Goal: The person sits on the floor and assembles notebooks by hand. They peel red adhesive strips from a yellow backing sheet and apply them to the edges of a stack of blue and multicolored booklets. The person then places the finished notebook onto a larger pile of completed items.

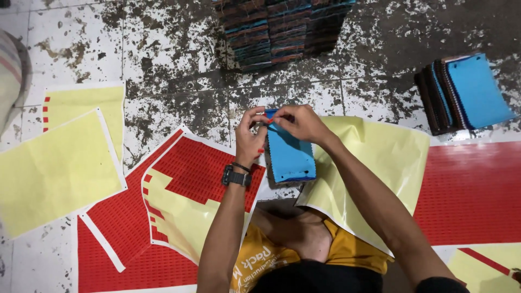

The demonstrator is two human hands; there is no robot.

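Blue fabric swatch stack (290, 154) sits on the stained tile floor (179, 97) in front of the person, between red sticker sheet (201, 168) and yellow backing sheet (374, 157). Left hand (248, 138) and right hand (298, 122) both pinch its top edge, apparently pressing a small red label there. Swatch: rectangular, bright blue, layered edges.

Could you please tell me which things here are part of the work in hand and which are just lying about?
In hand:
- left hand
- right hand
- blue fabric swatch booklet
- small red sticker
- red sticker sheet

Lying about:
- yellow backing sheets
- dark swatch stacks
- blue-topped swatch pile
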